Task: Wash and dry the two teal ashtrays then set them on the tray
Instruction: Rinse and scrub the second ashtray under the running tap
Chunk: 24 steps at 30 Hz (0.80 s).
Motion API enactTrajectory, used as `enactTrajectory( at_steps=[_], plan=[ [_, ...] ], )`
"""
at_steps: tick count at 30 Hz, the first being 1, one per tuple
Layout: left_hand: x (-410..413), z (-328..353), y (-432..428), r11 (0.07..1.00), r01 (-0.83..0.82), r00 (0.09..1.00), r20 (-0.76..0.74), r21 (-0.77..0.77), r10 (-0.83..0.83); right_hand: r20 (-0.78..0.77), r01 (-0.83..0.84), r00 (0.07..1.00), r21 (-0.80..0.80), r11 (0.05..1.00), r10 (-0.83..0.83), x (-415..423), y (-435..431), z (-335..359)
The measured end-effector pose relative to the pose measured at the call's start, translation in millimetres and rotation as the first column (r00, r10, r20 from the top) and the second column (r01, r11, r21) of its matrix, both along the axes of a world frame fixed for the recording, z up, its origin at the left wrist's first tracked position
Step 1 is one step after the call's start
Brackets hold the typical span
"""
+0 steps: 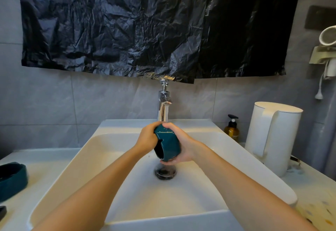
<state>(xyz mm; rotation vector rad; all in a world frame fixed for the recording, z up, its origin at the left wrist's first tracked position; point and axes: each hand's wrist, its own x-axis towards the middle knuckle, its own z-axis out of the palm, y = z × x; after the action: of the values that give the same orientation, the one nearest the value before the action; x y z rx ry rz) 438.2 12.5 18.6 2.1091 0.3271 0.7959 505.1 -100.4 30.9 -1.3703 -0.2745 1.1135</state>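
- Hands share one teal ashtray (168, 144): left hand (148, 138) and right hand (181, 145) both grip it, tilted on edge over the sink (87, 150), likely so rinse water drains off.
- Second teal ashtray (12, 180) sits on the desk (41, 160) left of the sink, seemingly awaiting its wash.

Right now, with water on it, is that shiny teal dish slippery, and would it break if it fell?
Probably slippery: the glossy teal ashtray looks wet under the chrome faucet, which may be why the left hand and right hand both grip it. It looks stiff and glazed, so likely breakable against the hard white sink basin below.
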Motion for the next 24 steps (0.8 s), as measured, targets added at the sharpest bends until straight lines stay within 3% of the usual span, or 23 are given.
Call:
enactTrajectory(
  at_steps=[3, 6, 8, 11, 15, 21, 24],
  plan=[
    [4.3, 6.5, -7.4, 0.951, -0.102, 0.994, -0.054, -0.292, 0.090, 0.007, 0.118, 0.993, 0.052, 0.992, -0.118, -1.3, 9.1, -0.8],
    [3.8, 15.8, -25.8, 0.776, 0.015, 1.000, -0.001, -0.630, -0.020, 0.094, 0.233, 0.966, 0.082, 0.969, -0.240, 4.2, 9.6, -1.5],
    [9.0, 15.8, -38.9, 0.756, 0.048, 0.997, -0.009, -0.653, -0.070, 0.103, 0.283, 0.950, 0.106, 0.953, -0.294, 5.6, 10.0, -2.9],
    [17.3, 10.6, -48.0, 0.822, -0.048, 0.999, -0.043, -0.567, 0.029, 0.075, 0.308, 0.944, 0.140, 0.941, -0.320, 0.7, 15.5, -6.3],
    [17.6, 8.5, -44.4, 0.815, -0.059, 0.992, 0.059, -0.576, 0.113, 0.130, 0.303, 0.937, 0.157, 0.940, -0.324, -9.8, 23.1, -7.3],
    [16.9, 20.3, -32.1, 0.678, -0.104, 0.982, 0.034, -0.728, 0.188, 0.234, 0.213, 0.936, 0.215, 0.953, -0.262, -15.2, 29.8, -7.2],
    [20.3, 12.6, -40.3, 0.750, -0.099, 0.970, 0.104, -0.654, 0.219, 0.106, 0.203, 0.966, 0.245, 0.948, -0.234, -21.4, 20.0, -0.1]
  ],
)
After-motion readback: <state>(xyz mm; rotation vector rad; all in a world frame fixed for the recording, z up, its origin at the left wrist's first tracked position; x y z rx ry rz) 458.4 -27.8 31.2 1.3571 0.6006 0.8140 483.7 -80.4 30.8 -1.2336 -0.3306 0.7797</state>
